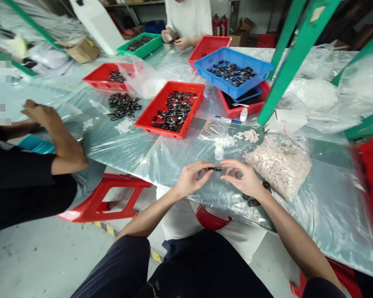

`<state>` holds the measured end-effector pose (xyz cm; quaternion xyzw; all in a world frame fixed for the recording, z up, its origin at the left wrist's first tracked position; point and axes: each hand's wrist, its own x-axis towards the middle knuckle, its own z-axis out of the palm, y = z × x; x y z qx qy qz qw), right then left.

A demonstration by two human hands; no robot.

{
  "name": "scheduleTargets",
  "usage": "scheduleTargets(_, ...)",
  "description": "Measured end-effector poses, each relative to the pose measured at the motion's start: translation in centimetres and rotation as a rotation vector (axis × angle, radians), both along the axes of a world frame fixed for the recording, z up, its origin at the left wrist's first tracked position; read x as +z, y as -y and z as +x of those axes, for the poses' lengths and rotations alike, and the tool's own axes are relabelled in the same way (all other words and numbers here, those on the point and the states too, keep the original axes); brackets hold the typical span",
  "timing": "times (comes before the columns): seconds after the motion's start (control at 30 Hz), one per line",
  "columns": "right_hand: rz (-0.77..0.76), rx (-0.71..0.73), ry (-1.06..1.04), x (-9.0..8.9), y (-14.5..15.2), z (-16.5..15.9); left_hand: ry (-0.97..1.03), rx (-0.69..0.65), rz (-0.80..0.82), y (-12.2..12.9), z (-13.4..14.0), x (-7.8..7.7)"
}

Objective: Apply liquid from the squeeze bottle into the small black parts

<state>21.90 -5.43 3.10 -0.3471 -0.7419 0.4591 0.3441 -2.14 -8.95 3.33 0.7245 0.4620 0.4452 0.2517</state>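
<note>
My left hand (191, 178) pinches a small, shiny black part (216, 169) above the near edge of the table. My right hand (245, 178) is at the part's right end, thumb and fingers apart; whether a fingertip touches it I cannot tell. A small white bottle (219, 152) stands just beyond my hands. Close to my right wrist, a few similar black pieces (254, 203) lie on the plastic sheet. Right of that hand rests a clear bag (282, 165) full of small pale pieces.
Ahead stand a red tray (139, 122) of black parts and a blue tray (202, 70) stacked on others. Loose white pieces (225, 141) lie near a second bottle (243, 114). A green post (286, 74) rises at right. One person sits left, another works opposite.
</note>
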Motion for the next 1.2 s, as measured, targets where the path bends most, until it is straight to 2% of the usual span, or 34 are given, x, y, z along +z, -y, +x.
scheduleTargets(0.03,0.014,0.026,0.08,0.3,-0.1,0.2,-0.031,0.098,0.029,0.0,-1.9,-0.5)
scheduleTargets(0.13,0.089,0.065,0.422,1.7,-0.5,1.1,-0.093,0.573,0.102,-0.8,-10.0,-2.1)
scheduleTargets(0.2,0.082,0.08,0.611,2.8,-0.8,2.0,-0.104,0.868,0.055,-1.7,-16.2,-2.9)
scheduleTargets(0.27,0.032,0.097,0.711,3.8,-1.0,3.1,-0.105,1.092,-0.023,-2.3,-21.7,-3.4)
scheduleTargets(0.37,-0.024,0.087,0.772,4.8,-1.3,4.4,-0.219,1.208,-0.169,-2.6,-26.9,-3.2)
scheduleTargets(0.47,-0.075,0.078,0.805,5.3,-1.6,5.3,-0.355,1.185,-0.315,-2.4,-28.6,-2.8)
scheduleTargets(0.53,-0.113,0.094,0.837,5.4,-1.8,5.8,-0.412,1.173,-0.301,-2.1,-28.4,-2.6)
scheduleTargets(0.6,-0.141,0.13,0.887,5.4,-1.7,6.2,-0.466,1.152,-0.215,-2.0,-27.4,-2.6)
scheduleTargets(0.7,-0.163,0.209,0.946,5.4,-1.5,6.4,-0.498,0.995,-0.053,-1.8,-24.4,-2.8)
scheduleTargets(0.8,-0.197,0.226,0.98,5.4,-1.2,6.2,-0.47,0.764,0.17,-1.6,-19.6,-2.9)
scheduleTargets(0.9,-0.24,0.283,0.958,4.9,-0.8,5.5,-0.407,0.476,0.376,-1.2,-13.4,-2.5)
scheduleTargets(0.97,-0.227,0.282,0.936,4.3,-0.5,5.0,-0.356,0.275,0.447,-0.8,-9.3,-2.1)
scheduleTargets(1.03,-0.204,0.267,0.905,3.7,-0.3,4.6,-0.29,0.133,0.489,-0.7,-5.7,-1.8)
scheduleTargets(1.13,-0.196,0.269,0.838,3.1,-0.6,4.5,-0.192,0.008,0.486,-1.2,-2.1,-1.6)
scheduleTargets(1.2,-0.183,0.255,0.774,3.1,-0.9,4.4,-0.106,0.026,0.44,-1.9,-0.5,-1.6)
